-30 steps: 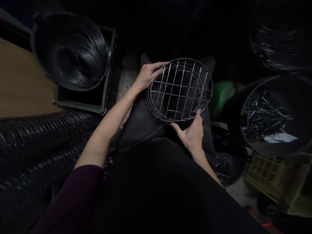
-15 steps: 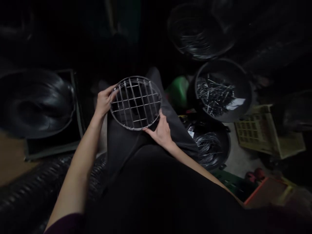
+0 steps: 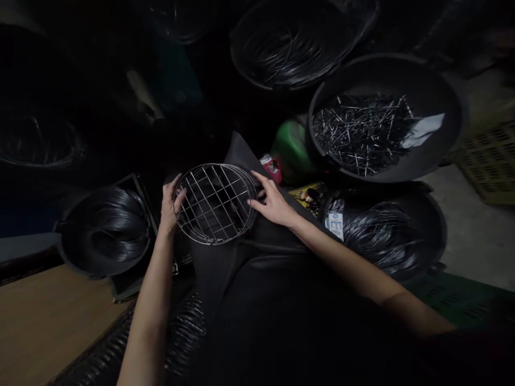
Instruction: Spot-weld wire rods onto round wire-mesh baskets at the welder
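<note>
A round wire grid basket (image 3: 215, 202) of shiny metal rests on the dark cloth over my lap. My left hand (image 3: 170, 202) grips its left rim, thumb inside the wires. My right hand (image 3: 271, 202) lies against the right rim, fingers spread along the edge. A black tub (image 3: 442, 155) of short cut metal wire pieces (image 3: 360, 131) stands to the right, just beyond my right hand.
Black tubs hold coils of dark wire: one at the top (image 3: 289, 45), one at the right (image 3: 382, 236), one at the left (image 3: 107, 230). A green container (image 3: 292, 147) sits behind the basket. A wooden board (image 3: 52, 316) lies lower left, beside rolled black mesh (image 3: 181, 338). A yellow crate (image 3: 488, 161) stands far right.
The view swung up and to the right. My right hand slid from the basket's near edge up to its right rim. The left hand kept its grip on the left rim.
</note>
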Motion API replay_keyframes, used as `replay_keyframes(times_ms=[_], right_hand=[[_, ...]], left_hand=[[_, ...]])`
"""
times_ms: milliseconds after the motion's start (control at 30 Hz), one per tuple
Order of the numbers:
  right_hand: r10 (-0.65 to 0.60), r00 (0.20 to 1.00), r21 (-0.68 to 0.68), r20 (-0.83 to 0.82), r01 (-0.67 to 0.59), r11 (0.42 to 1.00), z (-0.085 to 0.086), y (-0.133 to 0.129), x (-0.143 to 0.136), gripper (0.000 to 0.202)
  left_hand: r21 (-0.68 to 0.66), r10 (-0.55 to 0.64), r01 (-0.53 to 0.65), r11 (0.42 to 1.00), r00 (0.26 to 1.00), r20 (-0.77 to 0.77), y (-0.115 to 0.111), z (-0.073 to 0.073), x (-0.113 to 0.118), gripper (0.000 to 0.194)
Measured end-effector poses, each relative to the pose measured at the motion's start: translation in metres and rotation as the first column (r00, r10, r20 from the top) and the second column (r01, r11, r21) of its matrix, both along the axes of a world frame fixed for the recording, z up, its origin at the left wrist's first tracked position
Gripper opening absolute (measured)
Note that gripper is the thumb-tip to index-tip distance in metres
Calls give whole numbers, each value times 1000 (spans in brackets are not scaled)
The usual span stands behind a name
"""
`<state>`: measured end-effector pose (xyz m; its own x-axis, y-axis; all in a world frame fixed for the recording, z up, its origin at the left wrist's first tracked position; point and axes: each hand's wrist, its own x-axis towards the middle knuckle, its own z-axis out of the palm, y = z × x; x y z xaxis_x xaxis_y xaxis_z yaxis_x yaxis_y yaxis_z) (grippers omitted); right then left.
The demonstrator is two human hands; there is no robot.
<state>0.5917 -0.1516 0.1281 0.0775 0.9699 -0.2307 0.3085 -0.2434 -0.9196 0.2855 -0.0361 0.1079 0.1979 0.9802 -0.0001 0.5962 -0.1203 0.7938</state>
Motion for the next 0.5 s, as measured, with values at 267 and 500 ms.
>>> replay_keyframes(times_ms=[267,500], right_hand=[[16,992,48,-122,-10,999,2,12,64,66],[-360,679,32,640,444,895,-11,61,244,11]], left_hand=[[-399,14,13,917,998,65,12,41,3,64],[2,138,-139,990,982,127,-9,134,19,85]])
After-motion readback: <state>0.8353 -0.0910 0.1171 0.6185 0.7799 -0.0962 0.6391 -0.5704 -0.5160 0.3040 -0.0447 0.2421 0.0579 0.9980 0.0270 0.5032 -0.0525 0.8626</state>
